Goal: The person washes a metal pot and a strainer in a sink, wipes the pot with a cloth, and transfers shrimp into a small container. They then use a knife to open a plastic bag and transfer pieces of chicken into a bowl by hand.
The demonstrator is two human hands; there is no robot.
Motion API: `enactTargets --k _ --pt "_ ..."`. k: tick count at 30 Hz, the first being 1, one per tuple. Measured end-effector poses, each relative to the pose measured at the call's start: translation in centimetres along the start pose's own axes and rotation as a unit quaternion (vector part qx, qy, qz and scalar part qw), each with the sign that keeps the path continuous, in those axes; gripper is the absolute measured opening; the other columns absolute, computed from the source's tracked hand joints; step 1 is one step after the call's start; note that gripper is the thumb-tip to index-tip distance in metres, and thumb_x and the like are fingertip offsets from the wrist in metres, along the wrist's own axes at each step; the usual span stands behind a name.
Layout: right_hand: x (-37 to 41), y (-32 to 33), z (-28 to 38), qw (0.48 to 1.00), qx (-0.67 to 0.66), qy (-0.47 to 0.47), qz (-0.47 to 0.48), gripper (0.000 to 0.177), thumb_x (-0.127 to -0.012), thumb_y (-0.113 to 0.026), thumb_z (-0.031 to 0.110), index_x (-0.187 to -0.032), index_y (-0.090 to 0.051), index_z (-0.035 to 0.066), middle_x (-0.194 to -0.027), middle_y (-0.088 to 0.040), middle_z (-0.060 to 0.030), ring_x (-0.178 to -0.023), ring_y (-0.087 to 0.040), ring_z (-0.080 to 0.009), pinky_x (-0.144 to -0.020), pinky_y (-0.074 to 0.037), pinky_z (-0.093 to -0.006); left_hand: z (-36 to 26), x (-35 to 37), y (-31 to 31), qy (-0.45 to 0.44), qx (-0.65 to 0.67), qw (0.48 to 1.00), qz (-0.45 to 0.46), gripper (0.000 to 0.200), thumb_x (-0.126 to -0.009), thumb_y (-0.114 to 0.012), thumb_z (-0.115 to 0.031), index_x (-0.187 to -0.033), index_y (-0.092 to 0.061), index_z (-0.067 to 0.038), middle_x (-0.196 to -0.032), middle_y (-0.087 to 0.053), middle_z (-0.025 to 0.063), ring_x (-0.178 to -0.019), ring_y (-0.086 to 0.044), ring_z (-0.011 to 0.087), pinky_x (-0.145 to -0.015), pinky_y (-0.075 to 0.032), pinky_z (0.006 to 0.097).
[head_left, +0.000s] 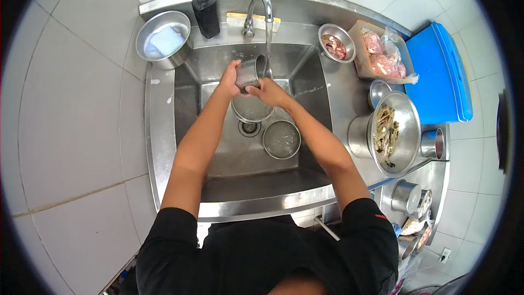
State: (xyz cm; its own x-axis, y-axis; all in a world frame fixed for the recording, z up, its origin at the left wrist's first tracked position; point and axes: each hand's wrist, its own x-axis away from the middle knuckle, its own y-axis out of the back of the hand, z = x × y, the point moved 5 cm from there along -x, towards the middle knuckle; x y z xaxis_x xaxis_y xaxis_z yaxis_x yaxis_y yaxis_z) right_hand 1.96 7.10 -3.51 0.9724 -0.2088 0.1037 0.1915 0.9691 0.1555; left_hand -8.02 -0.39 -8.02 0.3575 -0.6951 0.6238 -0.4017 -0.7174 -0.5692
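Note:
Between my two hands is a small metal pot [248,74], tilted on its side above the sink [229,158]. My left hand [230,79] grips its left side, and my right hand [267,93] holds its lower right edge. Water runs down from the curved faucet [260,1] at the pot's mouth. Directly below, a round metal pot [252,112] with water in it is partly hidden by my hands. Another round metal container [281,140] holding water sits on the sink floor, near the drain [249,128].
Left of the faucet stand a black pump bottle [206,15] and a metal pot [173,61] with a blue-white cloth. On the right counter are a meat bowl [336,43], a tub [362,49] of bagged meat, a blue cooler [439,74] and a colander [406,117] of greyish-green pieces.

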Motion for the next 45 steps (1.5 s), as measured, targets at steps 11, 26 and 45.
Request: enactTargets --k 11,26,45 --pt "-2.8 0.3 -0.4 0.984 -0.123 -0.072 -0.110 0.049 -0.085 -0.063 0.033 -0.111 -0.054 -0.008 -0.101 -0.063 -0.0187 -0.091 -0.059 -0.0251 -0.078 -0.046 -0.0409 0.9 2.5 -0.8 -0.144 0.011 0.988 0.063 0.057 -0.083 -0.053 -0.059 -0.122 -0.052 -0.016 -0.121 -0.055 0.0087 -0.117 -0.046 0.0319 -0.099 -0.032 0.0523" --pt "-0.6 -0.7 1.9 0.993 0.111 0.031 -0.030 0.031 -0.089 -0.059 0.028 -0.091 -0.055 -0.003 -0.077 -0.059 -0.0156 -0.070 -0.056 -0.0214 -0.065 -0.044 -0.0359 1.5 0.8 0.8 0.031 0.078 0.991 0.101 0.067 -0.085 -0.042 -0.065 -0.124 -0.046 -0.010 -0.122 -0.052 0.0124 -0.103 -0.054 0.0287 -0.092 -0.041 0.0510" --pt "-2.5 2.9 -1.9 0.980 -0.044 -0.171 0.096 0.029 -0.093 -0.051 0.025 -0.094 -0.064 -0.001 -0.088 -0.066 -0.0108 -0.074 -0.063 -0.0155 -0.058 -0.051 -0.0308 1.3 4.4 -0.8 0.039 -0.002 0.996 0.084 0.067 -0.081 -0.050 -0.059 -0.128 -0.045 -0.012 -0.131 -0.047 0.0161 -0.114 -0.049 0.0334 -0.093 -0.039 0.0583"
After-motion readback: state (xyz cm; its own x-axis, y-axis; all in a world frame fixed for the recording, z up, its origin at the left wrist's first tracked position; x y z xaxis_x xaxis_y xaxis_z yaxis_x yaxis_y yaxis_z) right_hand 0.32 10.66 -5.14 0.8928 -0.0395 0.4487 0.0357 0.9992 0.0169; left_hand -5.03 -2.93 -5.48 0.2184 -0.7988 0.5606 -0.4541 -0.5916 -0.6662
